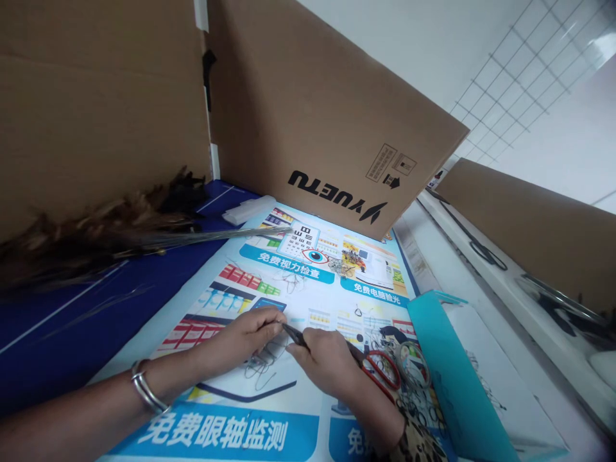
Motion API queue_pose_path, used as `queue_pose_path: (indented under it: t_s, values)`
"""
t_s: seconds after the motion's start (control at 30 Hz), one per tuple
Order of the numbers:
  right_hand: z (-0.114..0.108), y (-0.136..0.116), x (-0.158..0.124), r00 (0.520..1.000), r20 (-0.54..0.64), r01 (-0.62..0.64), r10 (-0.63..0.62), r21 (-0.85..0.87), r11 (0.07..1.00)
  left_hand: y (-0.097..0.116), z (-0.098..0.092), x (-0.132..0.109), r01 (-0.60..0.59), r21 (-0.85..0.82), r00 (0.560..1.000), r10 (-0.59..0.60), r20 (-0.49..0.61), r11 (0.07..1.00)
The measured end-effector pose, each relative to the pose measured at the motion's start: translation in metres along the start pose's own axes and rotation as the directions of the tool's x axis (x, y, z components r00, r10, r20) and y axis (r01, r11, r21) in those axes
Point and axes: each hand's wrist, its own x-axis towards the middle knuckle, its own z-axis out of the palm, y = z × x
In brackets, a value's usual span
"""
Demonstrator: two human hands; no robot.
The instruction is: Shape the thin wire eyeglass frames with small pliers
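Low down, the left hand [250,337] pinches a wire [264,367]; the right hand [328,362] grips a tool [294,335]. The box [332,122] above says YUETU.

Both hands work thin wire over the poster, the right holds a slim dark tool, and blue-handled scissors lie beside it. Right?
Not quite. The head view shows the scissors beside the right hand have red handles, not blue. The left hand, thin wire, poster and slim dark tool are as stated.
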Motion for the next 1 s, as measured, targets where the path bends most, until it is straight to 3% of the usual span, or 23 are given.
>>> queue_pose_path:
  t_s: [0.23, 0.43, 0.57, 0.8, 1.0]
  values:
    - [0.001, 0.002, 0.001, 0.998, -0.004, 0.057, -0.056, 0.062, 0.996, -0.014, -0.006, 0.000, 0.146, -0.328, 0.976, -0.081, 0.204, 0.933]
    - [0.005, 0.001, 0.000, 0.993, -0.042, 0.110, -0.108, 0.066, 0.992, -0.014, -0.011, 0.000, 0.233, -0.495, 0.937, -0.056, 0.346, 0.837]
    - [0.009, 0.002, 0.001, 0.992, -0.055, 0.124, -0.117, 0.168, 0.978, -0.015, -0.014, 0.001, 0.271, -0.542, 0.928, -0.066, 0.367, 0.795]
    - [0.017, 0.009, 0.004, 0.991, -0.131, 0.067, -0.014, 0.408, 0.911, -0.011, -0.013, 0.001, 0.272, -0.576, 0.937, -0.075, 0.342, 0.771]
    - [0.013, 0.007, 0.003, 0.994, -0.089, 0.087, -0.055, 0.408, 0.909, -0.014, -0.012, 0.002, 0.244, -0.587, 0.950, -0.070, 0.304, 0.772]
